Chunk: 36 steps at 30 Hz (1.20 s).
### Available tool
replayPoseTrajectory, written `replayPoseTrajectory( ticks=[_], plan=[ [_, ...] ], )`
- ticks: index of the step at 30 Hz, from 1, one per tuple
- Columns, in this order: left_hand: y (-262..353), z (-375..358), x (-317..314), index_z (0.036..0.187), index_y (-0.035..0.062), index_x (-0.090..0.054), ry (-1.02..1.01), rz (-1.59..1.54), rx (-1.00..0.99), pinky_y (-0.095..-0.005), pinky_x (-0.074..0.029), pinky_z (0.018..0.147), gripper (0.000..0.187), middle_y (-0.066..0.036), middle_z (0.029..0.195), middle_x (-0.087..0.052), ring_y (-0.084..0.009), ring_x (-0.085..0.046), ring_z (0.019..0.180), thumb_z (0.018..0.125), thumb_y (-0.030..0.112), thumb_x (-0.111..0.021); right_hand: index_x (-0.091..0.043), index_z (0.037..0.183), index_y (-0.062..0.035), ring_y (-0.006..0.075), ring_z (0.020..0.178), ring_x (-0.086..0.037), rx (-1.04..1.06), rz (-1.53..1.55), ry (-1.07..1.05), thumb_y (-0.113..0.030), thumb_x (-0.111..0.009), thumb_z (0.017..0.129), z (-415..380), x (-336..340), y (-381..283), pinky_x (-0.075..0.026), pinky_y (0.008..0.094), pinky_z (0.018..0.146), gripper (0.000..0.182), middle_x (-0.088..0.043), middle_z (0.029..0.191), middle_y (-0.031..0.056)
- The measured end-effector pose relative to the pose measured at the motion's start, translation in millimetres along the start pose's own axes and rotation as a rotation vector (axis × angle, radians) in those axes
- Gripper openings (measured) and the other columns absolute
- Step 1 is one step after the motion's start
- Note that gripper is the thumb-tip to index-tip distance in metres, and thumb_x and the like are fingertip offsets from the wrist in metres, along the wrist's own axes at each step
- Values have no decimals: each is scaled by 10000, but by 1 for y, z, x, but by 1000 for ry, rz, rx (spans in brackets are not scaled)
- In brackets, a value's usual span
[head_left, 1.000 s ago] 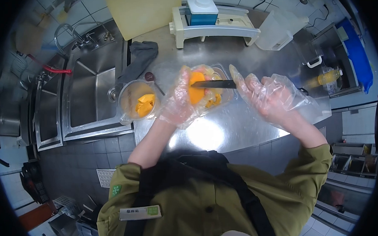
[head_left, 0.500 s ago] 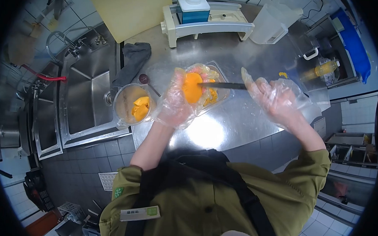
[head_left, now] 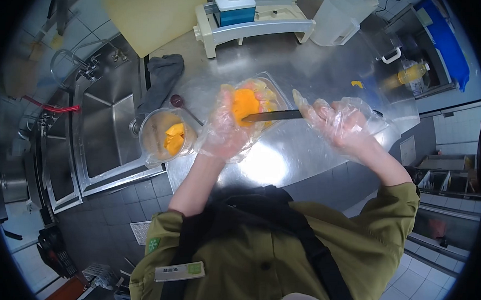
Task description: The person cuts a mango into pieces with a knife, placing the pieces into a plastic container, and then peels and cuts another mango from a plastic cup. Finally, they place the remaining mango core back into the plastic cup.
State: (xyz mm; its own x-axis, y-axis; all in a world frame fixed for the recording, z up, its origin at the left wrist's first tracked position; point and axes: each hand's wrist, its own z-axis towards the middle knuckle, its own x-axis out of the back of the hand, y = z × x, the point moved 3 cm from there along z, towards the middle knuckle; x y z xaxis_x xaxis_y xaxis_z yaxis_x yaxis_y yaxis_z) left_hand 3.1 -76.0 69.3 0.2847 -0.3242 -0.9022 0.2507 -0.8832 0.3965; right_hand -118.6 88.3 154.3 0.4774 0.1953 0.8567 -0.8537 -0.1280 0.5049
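Observation:
My left hand (head_left: 218,130), in a clear plastic glove, is closed around a peeled orange piece of mango (head_left: 246,101). The gloved right hand (head_left: 339,123) grips a knife (head_left: 278,116) whose dark blade points left, its tip against the lower part of the mango. Beneath the mango stands a clear plastic tray (head_left: 285,98); yellow-orange bits show by the left hand, partly hidden. To the left, a clear plastic jug (head_left: 150,140) holds mango pieces (head_left: 174,139). A dark red measuring spoon (head_left: 176,100) lies between jug and tray.
A steel sink (head_left: 108,128) is at left, with a grey cloth (head_left: 164,77) beside it. At the back of the counter are a cream slicer frame with a teal box (head_left: 236,16) and a clear pitcher (head_left: 337,25). A yellow bottle (head_left: 413,74) and scrap (head_left: 357,84) are at right.
The knife tip has moved from the middle of the mango to its lower part, and the blade now tilts. The right hand has shifted slightly left; the whole view has shifted a little.

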Motion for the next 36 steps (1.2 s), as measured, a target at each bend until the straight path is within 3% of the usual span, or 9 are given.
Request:
replayPoseTrajectory(
  ticks=[5,8,11,14,18,20,24,26,36],
  plan=[
    [3,-2,-2,1149,25,-408,-23,-96,7,-358,-397,936,508,-100,983,-499,-203,-499,939,906,461,-320,-463,1128,-80,133,537,-501,-74,-264,-168,-101,-504,680,0,-4,3,-434,248,421,451,-525,873,25],
    [4,-5,-9,1147,29,-411,49,-40,-8,-363,-394,940,507,-99,977,-497,-206,-498,927,910,464,-307,-472,1148,-76,131,518,-492,-12,-110,18,-93,-506,680,-7,-6,-3,-425,243,405,469,-517,840,23],
    [0,0,4,1157,5,-416,-19,-34,-1,-378,-394,932,510,-118,995,-502,-225,-486,963,922,441,-293,-439,1211,-71,140,513,-493,-13,32,10,-78,-504,683,-2,-2,-3,-421,247,392,532,-515,836,34],
    [-1,3,12,1162,0,-411,-80,-85,9,-377,-399,924,512,-122,1020,-497,-229,-477,990,929,434,-272,-415,1251,-89,161,529,-512,-59,-109,-106,-65,-496,690,0,-1,-1,-437,270,409,568,-516,808,47],
    [-5,5,9,1172,17,-395,5,-61,-65,-355,-398,926,530,-96,1050,-477,-207,-466,1008,925,458,-234,-438,1236,-104,203,565,-543,-281,219,-182,-26,-523,675,-3,-4,1,-462,313,454,574,-539,779,70],
    [-5,6,4,1182,25,-390,-21,225,-212,-336,-372,948,542,-81,1074,-467,-195,-459,1024,919,471,-231,-462,1214,-106,230,595,-558,-416,506,-99,-3,-538,666,-9,-5,3,-477,337,498,562,-550,767,78],
    [-15,12,9,1225,29,-364,-58,598,-390,-301,-316,989,579,-67,1101,-462,-172,-446,1063,905,496,-244,-520,1177,-85,251,621,-550,-444,642,41,87,-529,699,-1,-12,-4,-457,345,547,508,-563,717,80],
    [-18,14,10,1258,27,-336,-28,595,-423,-299,-296,999,593,-67,1114,-463,-165,-435,1081,904,495,-248,-543,1142,-72,258,638,-560,-476,629,-81,82,-522,716,5,-4,-8,-459,355,558,454,-569,721,87],
    [-12,16,10,1309,20,-281,-91,677,-514,-297,-302,999,618,-65,1135,-465,-158,-435,1084,902,485,-264,-515,1163,-77,255,614,-564,-496,639,-43,83,-524,677,6,3,-15,-461,338,551,512,-572,733,88]
  ],
)
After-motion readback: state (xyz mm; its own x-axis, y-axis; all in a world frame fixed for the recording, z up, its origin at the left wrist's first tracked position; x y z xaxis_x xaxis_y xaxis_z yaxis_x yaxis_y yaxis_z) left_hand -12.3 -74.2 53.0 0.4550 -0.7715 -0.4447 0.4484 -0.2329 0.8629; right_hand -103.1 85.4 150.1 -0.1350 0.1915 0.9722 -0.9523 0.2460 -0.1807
